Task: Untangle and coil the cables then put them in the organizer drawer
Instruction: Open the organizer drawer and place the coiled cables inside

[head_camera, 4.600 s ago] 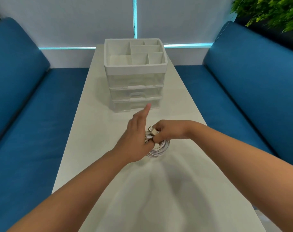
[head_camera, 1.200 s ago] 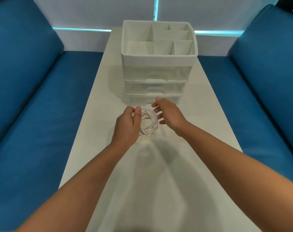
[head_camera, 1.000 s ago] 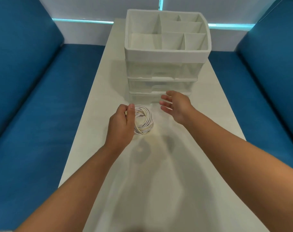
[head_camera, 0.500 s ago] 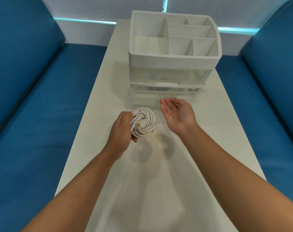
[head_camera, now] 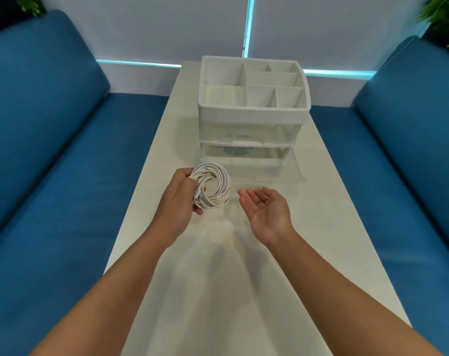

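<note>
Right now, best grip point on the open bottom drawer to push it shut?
Probably the front wall of the pulled-out drawer, at mid-width, approached from the person's side by the empty right hand. That clear wall faces the person; the left hand holds the coiled cable.

A long white bench (head_camera: 244,291) runs between two blue sofas. On its far half stands a white drawer organizer (head_camera: 253,116) (open compartments on top), its lowest clear drawer (head_camera: 256,173) pulled out forward.
</note>
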`<state>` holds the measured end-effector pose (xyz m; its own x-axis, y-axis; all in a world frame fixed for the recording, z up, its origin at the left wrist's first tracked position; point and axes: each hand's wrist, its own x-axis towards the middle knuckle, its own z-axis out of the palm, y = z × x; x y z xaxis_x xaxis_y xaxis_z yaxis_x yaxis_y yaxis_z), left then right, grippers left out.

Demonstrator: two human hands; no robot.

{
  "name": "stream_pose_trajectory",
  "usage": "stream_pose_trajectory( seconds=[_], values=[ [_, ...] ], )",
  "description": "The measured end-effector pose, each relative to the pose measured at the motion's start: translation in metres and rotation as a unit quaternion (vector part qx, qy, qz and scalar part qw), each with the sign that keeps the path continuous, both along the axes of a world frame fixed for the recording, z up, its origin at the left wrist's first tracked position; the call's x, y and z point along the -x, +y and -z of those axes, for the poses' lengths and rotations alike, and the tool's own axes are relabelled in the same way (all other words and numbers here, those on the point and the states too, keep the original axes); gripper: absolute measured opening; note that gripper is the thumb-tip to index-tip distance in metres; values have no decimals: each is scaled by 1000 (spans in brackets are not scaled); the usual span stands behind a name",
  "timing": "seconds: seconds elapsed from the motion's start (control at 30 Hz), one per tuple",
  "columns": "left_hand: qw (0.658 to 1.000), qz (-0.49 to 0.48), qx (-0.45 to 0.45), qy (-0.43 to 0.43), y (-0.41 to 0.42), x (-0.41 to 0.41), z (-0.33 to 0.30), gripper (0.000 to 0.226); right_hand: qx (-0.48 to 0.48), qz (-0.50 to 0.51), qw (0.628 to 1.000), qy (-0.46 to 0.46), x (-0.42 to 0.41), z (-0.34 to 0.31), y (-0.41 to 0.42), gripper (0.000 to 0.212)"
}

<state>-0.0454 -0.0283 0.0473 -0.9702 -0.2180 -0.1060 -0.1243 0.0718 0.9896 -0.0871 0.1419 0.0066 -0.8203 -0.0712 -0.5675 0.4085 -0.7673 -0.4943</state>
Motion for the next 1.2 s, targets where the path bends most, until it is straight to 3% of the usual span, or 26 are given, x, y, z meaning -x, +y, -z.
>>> stream_pose_trajectory(
  seconds=[0.43, 0.6, 0.67, 0.77, 0.9, 1.03, 1.2],
  values=[
    [1000, 15, 1, 19, 17, 8, -21, 29, 26, 7, 1000, -13, -27, -5, -4, 11],
    [999, 39, 23, 20, 25, 28, -31, 33, -97, -67, 993, -30, -32, -21, 5, 16],
    [998, 54, 19, 18, 27, 41, -34, 31, -195, -112, 974, 2, -29, -39, 16, 17],
    [995, 95, -1, -1, 29, 62, -36, 27, -335, -95, 932, 104, -5, -72, 34, 12],
    [984, 172, 8, -54, 33, 83, -30, 24, -477, -173, 842, 182, 37, -94, 43, 18],
    [972, 205, 16, -117, 34, 93, -18, 23, -512, -312, 783, 163, 60, -78, 42, 23],
    [956, 238, 44, -166, 30, 105, -6, 25, -538, -308, 773, 137, 72, -56, 40, 7]
  ],
)
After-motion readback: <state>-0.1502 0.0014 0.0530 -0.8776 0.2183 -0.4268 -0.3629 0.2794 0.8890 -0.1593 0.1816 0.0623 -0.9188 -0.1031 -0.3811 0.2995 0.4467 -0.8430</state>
